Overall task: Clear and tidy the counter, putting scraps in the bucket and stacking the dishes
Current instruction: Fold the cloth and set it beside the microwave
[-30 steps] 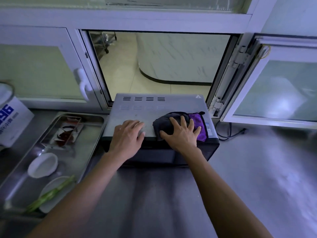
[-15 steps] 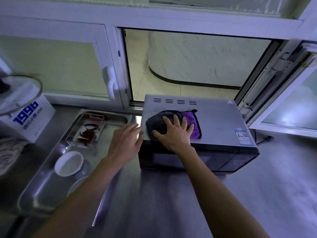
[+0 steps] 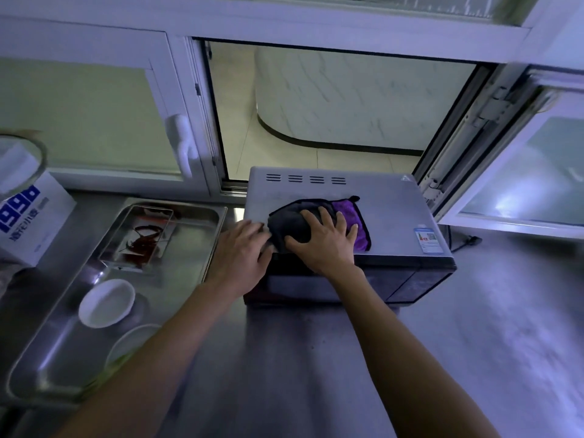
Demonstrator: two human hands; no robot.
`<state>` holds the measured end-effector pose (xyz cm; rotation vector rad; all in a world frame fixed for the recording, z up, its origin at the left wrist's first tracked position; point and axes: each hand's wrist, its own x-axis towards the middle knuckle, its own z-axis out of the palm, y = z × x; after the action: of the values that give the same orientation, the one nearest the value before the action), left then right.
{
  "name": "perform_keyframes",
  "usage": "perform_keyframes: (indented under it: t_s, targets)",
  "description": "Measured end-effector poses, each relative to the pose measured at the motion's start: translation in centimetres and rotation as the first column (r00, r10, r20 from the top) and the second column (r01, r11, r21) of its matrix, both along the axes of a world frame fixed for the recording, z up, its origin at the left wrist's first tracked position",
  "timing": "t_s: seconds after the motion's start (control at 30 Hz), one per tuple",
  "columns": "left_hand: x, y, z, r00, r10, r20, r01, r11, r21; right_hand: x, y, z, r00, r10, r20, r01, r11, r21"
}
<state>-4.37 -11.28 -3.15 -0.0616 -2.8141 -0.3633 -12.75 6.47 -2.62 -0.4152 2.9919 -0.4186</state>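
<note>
Cloth [image 3: 317, 227] is travelling toward 9 o'clock across microwave [image 3: 392, 213] under spread right hand [image 3: 325, 245] — left hand [image 3: 243, 248], flat, is bracing — wiping is progressing.

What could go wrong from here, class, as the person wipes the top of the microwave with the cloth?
1. The right hand presses the cloth near the front edge of the microwave; a hard push might slide the appliance.
2. The left hand rests at the microwave's left edge, right beside the metal tray; a slip could knock the white bowl or the dish of red scraps.
</note>
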Motion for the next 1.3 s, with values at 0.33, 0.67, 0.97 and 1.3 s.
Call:
perform_keyframes:
  t_s: [0.33, 0.67, 0.97, 1.3]
  targets:
    - [-4.0, 11.9, -0.1, 0.991, -0.131, 0.029, 0.132, 0.991, -0.019, -1.7, 13.3, -0.2, 0.982, -0.188, -0.014, 0.188, 0.982, -0.017]
    - [-8.5, 15.5, 0.2, 0.993, -0.088, 0.084, 0.092, 0.995, -0.045, -5.3, 17.1, 0.0, 0.981, -0.193, -0.005, 0.192, 0.981, -0.002]
    - [-10.3, 10.1, 0.6, 0.995, 0.005, 0.100, 0.001, 0.998, -0.061, -9.1, 13.4, 0.3, 0.982, -0.183, 0.046, 0.184, 0.983, -0.002]
    - [-6.7, 2.5, 1.3, 0.995, 0.082, 0.052, -0.083, 0.996, 0.014, -7.6, 2.9, 0.0, 0.997, -0.052, 0.054, 0.052, 0.999, -0.001]
